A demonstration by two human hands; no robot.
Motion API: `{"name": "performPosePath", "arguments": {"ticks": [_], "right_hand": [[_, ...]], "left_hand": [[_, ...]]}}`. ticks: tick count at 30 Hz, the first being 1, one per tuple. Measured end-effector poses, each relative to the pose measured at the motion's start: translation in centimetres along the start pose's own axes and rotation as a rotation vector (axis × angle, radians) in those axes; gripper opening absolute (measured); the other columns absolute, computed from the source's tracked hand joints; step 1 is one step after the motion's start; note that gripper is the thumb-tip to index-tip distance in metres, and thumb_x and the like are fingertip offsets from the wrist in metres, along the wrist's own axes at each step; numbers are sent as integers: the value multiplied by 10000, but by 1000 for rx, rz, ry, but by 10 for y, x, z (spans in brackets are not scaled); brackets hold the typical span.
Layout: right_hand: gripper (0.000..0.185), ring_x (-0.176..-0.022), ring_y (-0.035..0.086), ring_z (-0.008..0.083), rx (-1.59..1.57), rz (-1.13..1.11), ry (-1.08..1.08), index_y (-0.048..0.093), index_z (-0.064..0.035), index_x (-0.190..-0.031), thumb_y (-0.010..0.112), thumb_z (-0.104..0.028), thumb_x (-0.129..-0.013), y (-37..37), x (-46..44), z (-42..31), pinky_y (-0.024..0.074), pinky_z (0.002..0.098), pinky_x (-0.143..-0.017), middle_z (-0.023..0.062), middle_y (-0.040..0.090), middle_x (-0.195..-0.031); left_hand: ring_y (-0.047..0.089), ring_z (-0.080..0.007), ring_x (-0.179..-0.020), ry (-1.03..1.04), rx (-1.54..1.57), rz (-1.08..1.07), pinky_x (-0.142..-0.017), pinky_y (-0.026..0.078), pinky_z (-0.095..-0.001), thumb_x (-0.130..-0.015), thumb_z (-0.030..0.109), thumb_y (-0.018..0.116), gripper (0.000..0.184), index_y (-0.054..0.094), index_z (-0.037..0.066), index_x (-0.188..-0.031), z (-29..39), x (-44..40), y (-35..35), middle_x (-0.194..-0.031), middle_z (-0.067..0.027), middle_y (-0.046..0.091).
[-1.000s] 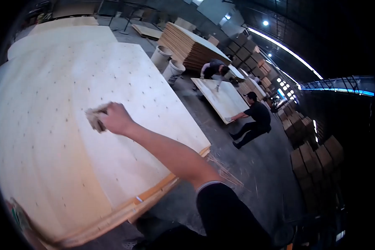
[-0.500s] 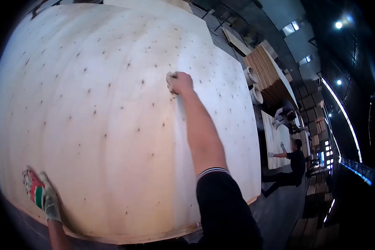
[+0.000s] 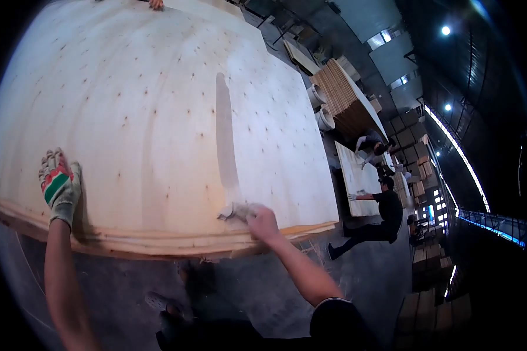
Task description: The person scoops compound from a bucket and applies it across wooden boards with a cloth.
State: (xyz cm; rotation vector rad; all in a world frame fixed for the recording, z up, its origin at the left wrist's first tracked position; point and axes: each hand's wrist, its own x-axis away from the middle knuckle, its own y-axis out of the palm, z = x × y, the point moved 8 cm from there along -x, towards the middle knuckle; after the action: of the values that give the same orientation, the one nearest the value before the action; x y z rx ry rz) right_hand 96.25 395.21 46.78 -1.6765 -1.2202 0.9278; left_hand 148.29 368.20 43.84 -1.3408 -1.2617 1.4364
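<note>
The bare right hand [image 3: 263,223] is closed, its fingers pinching a crumpled, off-white cloth [image 3: 234,212] against the near part of a broad, pale wood veneer sheet [image 3: 158,128] dotted with small dark knots. The left hand [image 3: 61,184], in a cream knit glove with red and green patches, lies with its fingers extended on the same sheet, near the left end of its near edge.

From beside the cloth, a long, narrow, grey, damp-looking strip [image 3: 224,128] runs away across the sheet, roughly where a yellowish area meets a whiter one. It seems that most of this line is covered, its far end stopping short of the sheet's far edge; only a short stretch by the near edge looks left. No like strip shows elsewhere on the sheet, and whether other parts need any is unclear.

The sheet lies on top of a layered wooden stack [image 3: 158,241]. Another person's hand [image 3: 156,4] is at the far edge. Beyond the right side stand two whitish, round buckets [image 3: 325,119] and a tall pile of brown-edged boards [image 3: 338,88]; nearby, a person in dark clothes [image 3: 390,205] and a bent co-worker [image 3: 372,140] handle a tilted, pale rectangular panel [image 3: 357,175].
</note>
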Motion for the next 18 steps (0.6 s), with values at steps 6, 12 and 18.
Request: {"name": "performPosePath", "arguments": {"ticks": [6,12,18], "right_hand": [[300,-1003,674,399,-12,132,428,743,-27,-1050,627,-189,-826,-20,-68,-43,537,418,-890,241,709,-1037],[258,-981,684,376,65,-51,114,751,-51,-1045,644,-190,-855,12,30,-61,545,395,-871,213,707,-1041],[250,-906,718,284,-185,-172,126,722,11,-1062,667,-117,-855,54,-9,-163,552,375,-856,173,739,-1029]], "left_hand": [[306,-336,-1479,152,111,-102,-1199,250,-477,-945,445,572,741,328,106,-1557,-6,45,-7,-1604,-166,319],[321,-352,-1468,175,149,63,-1199,234,-494,-949,419,569,695,391,60,-1516,-18,57,-19,-1583,-185,349],[530,-345,-1308,255,720,-190,-1115,374,-445,-998,269,560,441,571,13,-1357,-62,34,-10,-1392,-197,575]]}}
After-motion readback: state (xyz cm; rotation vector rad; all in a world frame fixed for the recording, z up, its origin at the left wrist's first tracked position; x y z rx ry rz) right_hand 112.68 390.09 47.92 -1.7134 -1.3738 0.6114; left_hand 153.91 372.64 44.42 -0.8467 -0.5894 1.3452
